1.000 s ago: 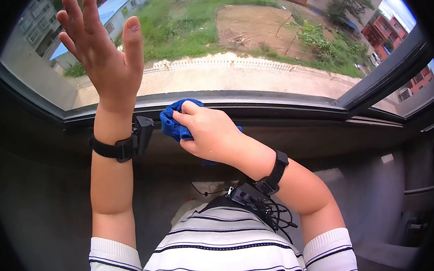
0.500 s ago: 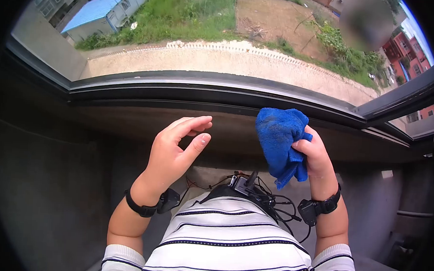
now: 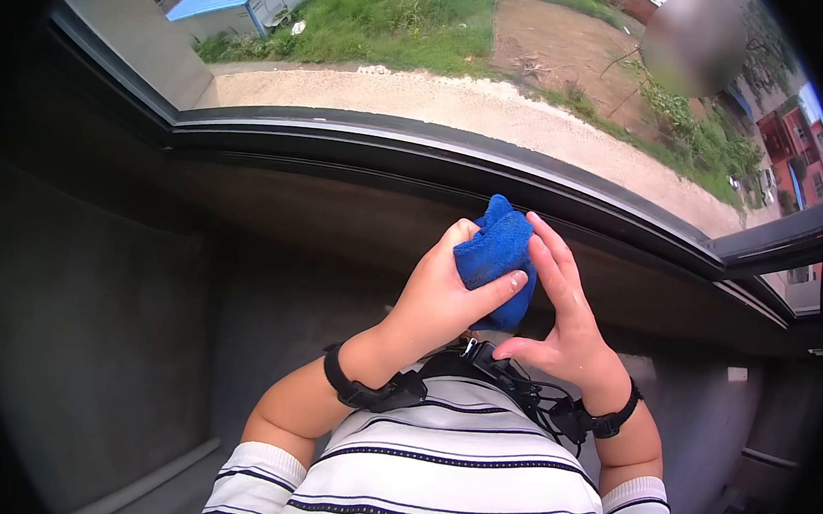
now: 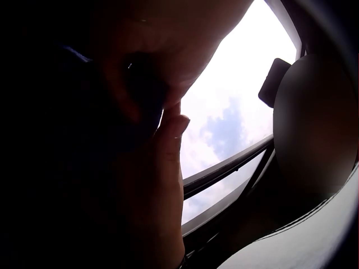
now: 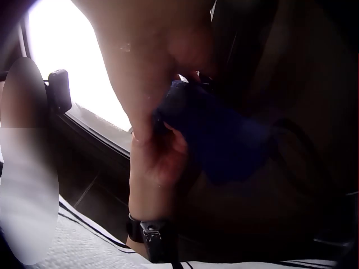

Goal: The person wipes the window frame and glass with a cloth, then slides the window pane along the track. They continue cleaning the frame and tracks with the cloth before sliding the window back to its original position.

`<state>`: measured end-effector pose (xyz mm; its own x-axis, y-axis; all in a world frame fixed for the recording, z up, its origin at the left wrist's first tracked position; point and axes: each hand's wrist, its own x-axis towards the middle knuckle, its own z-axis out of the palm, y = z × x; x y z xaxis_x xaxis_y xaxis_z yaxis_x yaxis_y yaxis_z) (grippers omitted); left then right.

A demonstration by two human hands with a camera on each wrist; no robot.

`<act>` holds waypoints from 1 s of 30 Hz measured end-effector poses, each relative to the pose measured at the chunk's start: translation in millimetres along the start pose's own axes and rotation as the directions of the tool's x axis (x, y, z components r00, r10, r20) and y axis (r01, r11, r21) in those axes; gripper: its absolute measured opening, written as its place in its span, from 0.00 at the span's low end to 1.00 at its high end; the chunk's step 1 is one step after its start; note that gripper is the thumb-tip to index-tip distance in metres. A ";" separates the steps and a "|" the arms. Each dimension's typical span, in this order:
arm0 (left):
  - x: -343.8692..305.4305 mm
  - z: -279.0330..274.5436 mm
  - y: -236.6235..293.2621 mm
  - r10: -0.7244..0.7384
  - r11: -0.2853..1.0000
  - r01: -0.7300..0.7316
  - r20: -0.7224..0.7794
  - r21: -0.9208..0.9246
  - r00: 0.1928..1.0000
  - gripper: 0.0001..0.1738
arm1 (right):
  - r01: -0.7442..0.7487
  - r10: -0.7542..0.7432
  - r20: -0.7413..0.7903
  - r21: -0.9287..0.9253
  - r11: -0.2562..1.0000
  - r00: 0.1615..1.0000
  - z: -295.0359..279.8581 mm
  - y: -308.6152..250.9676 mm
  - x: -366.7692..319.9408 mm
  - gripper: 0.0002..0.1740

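"One hand or two on the blue cloth (image 3: 496, 247)?"

"The left hand (image 3: 442, 300) grips it, thumb across its near face. The right hand (image 3: 570, 340) is open, fingers straight, thumb spread."

"Is the right one touching it?"

"Its fingertips are at the cloth's right edge; I can't tell whether they touch."

"And how does the cloth lie?"

"Between the hands, bunched, its longer way running from the striped shirt (image 3: 447, 459) toward the window frame (image 3: 417, 144). The left hand is nearer, right against it."
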<state>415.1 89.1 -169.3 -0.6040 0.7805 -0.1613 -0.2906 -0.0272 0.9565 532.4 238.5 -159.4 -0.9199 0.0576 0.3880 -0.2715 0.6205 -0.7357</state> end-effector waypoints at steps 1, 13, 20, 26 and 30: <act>1.0 -1.1 -4.9 0.058 0.997 -0.055 0.059 -0.046 0.997 0.26 | 0.041 -0.041 -0.024 -0.013 0.999 0.999 12.8 -0.1 2.2 0.50; -11.6 -141.8 32.5 0.867 0.063 -0.258 0.075 0.964 0.492 0.09 | -0.242 -0.082 -0.436 -0.635 0.733 0.896 -46.4 -17.1 -1.2 0.38; 27.8 -180.7 22.2 0.851 -0.160 -0.158 0.218 0.974 0.478 0.16 | -0.405 -0.060 -0.535 -0.703 0.585 0.842 -47.3 27.2 -10.0 0.31; 34.9 -179.4 14.0 0.881 -0.113 -0.169 0.177 0.979 0.439 0.15 | -0.445 -0.024 -0.575 -0.658 0.607 0.818 -35.2 30.0 -4.6 0.30; 35.9 -176.6 16.7 0.872 -0.117 -0.180 0.188 0.977 0.452 0.13 | -0.328 -0.100 -0.490 -0.708 0.626 0.866 -11.8 26.3 21.4 0.34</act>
<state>257.5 6.3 -202.1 -0.3870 0.4468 0.8066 0.8676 0.4727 0.1544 509.0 265.2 -163.9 -0.6310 0.3708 0.6815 0.3321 0.9229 -0.1947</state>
